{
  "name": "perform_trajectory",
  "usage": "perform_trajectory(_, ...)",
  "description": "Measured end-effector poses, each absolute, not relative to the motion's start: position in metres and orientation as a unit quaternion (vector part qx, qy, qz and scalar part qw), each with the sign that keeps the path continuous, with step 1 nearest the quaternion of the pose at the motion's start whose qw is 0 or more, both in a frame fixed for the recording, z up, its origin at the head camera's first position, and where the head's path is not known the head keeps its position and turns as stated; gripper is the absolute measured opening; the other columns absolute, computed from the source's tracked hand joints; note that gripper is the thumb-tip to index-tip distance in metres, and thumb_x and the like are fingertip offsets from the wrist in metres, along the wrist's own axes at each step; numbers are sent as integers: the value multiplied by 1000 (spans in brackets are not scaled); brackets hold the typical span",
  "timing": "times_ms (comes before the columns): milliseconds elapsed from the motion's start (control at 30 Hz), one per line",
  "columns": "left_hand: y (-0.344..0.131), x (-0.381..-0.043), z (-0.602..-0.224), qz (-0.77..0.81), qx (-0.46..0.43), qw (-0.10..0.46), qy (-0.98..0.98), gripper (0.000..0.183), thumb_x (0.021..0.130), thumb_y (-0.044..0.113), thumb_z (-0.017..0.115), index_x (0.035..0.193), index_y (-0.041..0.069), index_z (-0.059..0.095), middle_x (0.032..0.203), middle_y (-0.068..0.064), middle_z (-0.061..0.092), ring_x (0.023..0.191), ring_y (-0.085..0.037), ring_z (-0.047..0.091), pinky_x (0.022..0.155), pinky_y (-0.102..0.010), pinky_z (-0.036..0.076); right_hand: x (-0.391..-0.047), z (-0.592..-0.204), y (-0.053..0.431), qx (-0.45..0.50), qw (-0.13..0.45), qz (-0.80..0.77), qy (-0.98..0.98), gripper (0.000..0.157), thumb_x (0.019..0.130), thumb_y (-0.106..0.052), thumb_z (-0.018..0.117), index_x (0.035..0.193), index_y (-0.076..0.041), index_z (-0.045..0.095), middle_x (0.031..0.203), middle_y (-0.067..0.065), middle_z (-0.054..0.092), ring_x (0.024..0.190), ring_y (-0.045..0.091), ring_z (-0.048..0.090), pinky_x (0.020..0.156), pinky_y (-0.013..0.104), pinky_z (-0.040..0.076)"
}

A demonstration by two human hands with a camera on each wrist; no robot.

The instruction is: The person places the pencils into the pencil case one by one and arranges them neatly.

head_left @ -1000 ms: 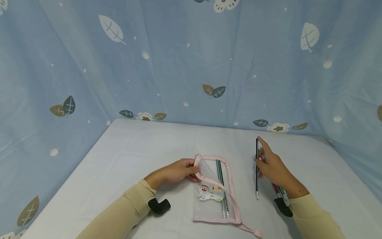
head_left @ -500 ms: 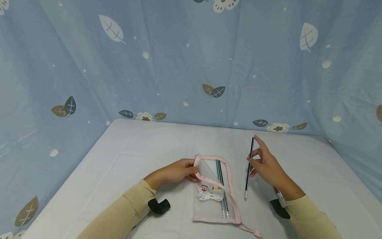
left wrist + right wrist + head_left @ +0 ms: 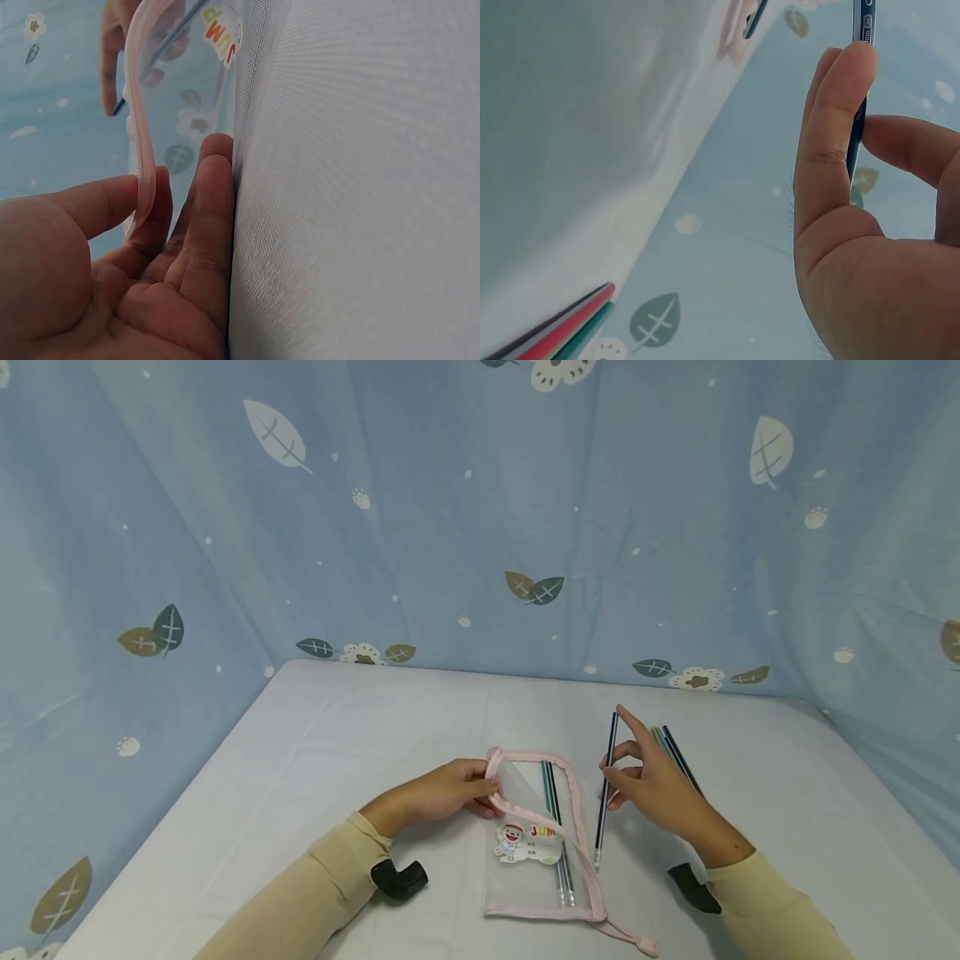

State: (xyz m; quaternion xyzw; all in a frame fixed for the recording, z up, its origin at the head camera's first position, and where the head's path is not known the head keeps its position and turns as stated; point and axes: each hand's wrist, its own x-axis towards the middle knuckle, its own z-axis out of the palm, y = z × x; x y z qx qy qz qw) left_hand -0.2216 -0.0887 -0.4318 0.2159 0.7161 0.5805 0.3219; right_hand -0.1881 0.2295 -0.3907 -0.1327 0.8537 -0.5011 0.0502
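My left hand (image 3: 450, 789) pinches the pink zippered edge (image 3: 137, 97) of a clear mesh pencil pouch (image 3: 525, 912) at its upper left corner, lifting the opening. The pouch lies flat with a cartoon "JUMP" label (image 3: 528, 845) on it. Several teal and black pencils (image 3: 551, 789) lie inside along its right side. Just right of the pouch, my right hand (image 3: 660, 793) holds a dark blue pencil (image 3: 602, 827) between thumb and fingers. Its white eraser end points toward me, and the index finger stretches along to its far end.
More loose pencils (image 3: 681, 756), dark, teal and red, lie on the white table (image 3: 390, 718) behind my right hand, partly hidden by it. A pink strap (image 3: 626, 937) trails from the pouch's lower right corner. A blue patterned curtain (image 3: 420, 510) surrounds the table.
My right hand has moved left toward the pouch with the dark blue pencil, which now leans slightly. The loose pencils behind it show more. My left hand keeps its hold.
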Motion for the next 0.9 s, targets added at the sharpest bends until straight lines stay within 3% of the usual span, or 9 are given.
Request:
perform_trajectory(500,-87,-222,-430,586,207,325,713,27,107,18,47,119,-4,56,108,-12,69,99,-16,69,90,-30,59,-186,-392,221,-128,89,-498,853,88,98,-8,62,162,-24,3,112,21,56,66,25,72,65,34,60)
perform_trajectory(733,-87,-223,-430,585,205,326,714,27,107,18,47,120,-3,57,108,-11,69,98,-15,69,89,-29,59,-186,-393,219,-117,130,-500,848,92,96,-10,66,161,-27,3,115,20,54,71,26,73,77,31,58)
perform_trajectory(900,-87,-223,-429,584,207,327,714,27,107,19,47,120,-3,57,108,-12,69,99,-15,69,90,-29,59,-185,-394,218,-119,146,-510,840,97,93,-11,70,161,-27,3,117,21,52,75,27,73,77,30,60)
